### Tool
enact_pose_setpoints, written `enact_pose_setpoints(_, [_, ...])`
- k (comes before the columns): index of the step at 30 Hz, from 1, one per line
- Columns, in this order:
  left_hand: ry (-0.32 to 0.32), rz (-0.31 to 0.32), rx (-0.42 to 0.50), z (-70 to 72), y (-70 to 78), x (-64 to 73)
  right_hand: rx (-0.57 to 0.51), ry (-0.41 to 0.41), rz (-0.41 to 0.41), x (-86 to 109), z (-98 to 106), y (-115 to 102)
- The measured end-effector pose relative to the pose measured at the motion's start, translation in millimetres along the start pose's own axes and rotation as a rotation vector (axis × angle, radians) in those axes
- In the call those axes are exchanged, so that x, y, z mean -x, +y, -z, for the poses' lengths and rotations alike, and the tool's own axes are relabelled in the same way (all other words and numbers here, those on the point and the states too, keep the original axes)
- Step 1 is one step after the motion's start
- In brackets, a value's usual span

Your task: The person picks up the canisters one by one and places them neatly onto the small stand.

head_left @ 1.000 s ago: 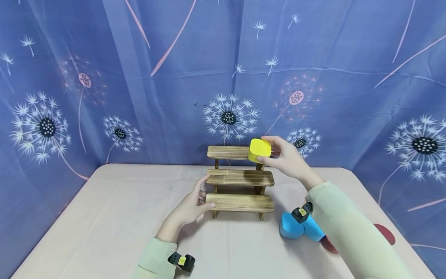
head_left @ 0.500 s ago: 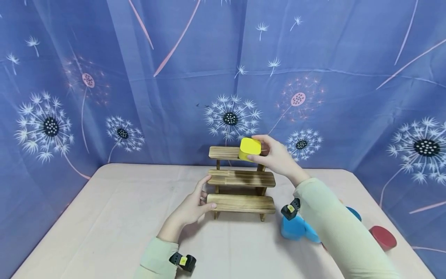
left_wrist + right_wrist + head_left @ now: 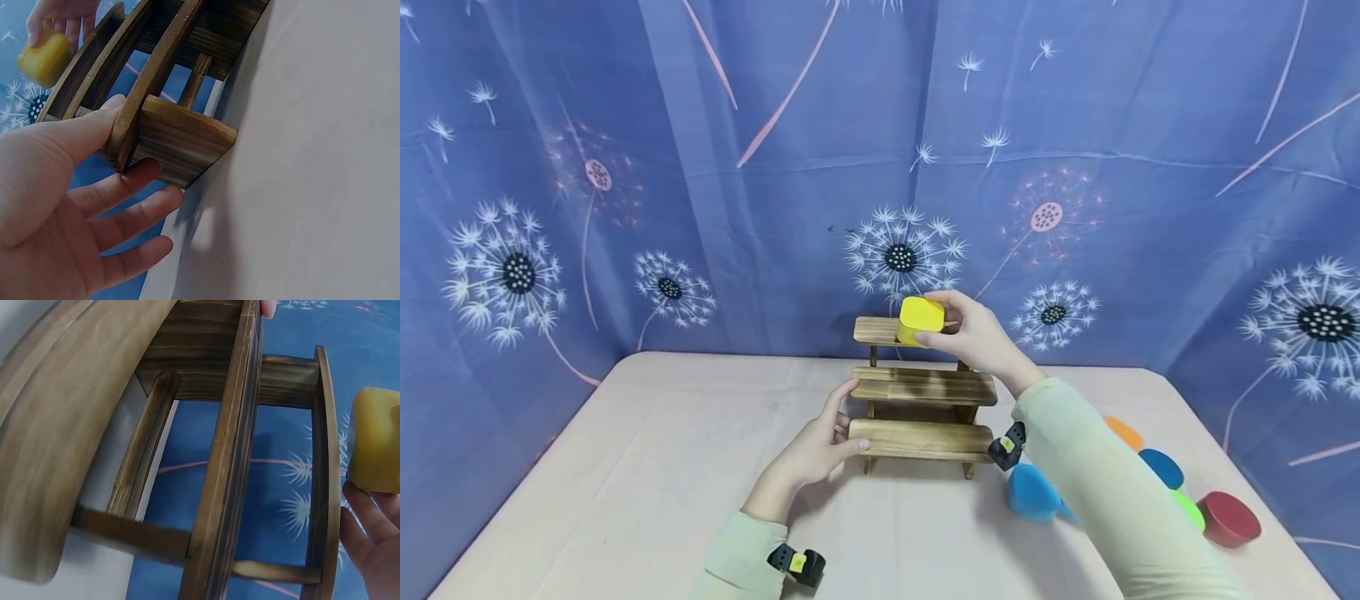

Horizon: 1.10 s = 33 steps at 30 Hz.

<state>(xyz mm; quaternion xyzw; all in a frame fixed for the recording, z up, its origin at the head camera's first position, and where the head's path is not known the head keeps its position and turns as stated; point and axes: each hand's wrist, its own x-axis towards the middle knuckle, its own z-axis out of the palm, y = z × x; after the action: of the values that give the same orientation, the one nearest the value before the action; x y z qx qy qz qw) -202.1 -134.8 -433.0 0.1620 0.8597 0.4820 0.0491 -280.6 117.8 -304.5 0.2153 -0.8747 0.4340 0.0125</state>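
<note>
Yellow block (image 3: 921, 315) is pinched between the thumb and fingers of the person's right hand (image 3: 973, 333), at the top board (image 3: 874, 330) of a wooden stand (image 3: 936, 385); whether its underside touches the board cannot be told. Nearest is the pale green left sleeve (image 3: 741, 542), with a small black device (image 3: 797, 565) at its cuff. Past it, the left hand (image 3: 812, 450) grips the stand's left end: in the left wrist view the thumb lies over one board and the index finger under it, while the other fingers are spread. The right sleeve (image 3: 1112, 475) crosses the right side of the pale table (image 3: 625, 467). Beside it sit a light blue block (image 3: 1032, 492), a round red block (image 3: 1228, 518) and a bright green piece (image 3: 1189, 508) partly hidden by the sleeve, then, farther off, a dark blue piece (image 3: 1162, 468) and an orange piece (image 3: 1124, 432). The stand rises away in three steps, its bottom board (image 3: 925, 439) in front and the top board farthest back. Behind everything hangs a blue curtain (image 3: 775, 233) printed with white and pink dandelions.
</note>
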Motion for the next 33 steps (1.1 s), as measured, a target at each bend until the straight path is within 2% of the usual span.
enact_pose_setpoints(11, [-0.009, -0.010, 0.002, -0.3, -3.3, -0.1, -0.030, -0.003, 0.022, -10.0, -14, -8])
enact_pose_setpoints(17, [-0.010, -0.037, 0.011, -0.9, -4.3, -0.7, -0.037, 0.003, 0.020, -17.7, -20, -13])
enact_pose_setpoints(24, [-0.025, -0.020, 0.021, -0.3, -1.9, -0.3, -0.056, -0.019, 0.046, -23.5, -27, -17])
enact_pose_setpoints(33, [-0.014, -0.019, 0.019, -0.8, -2.6, -0.7, -0.074, -0.030, 0.082, -28.0, -36, -16])
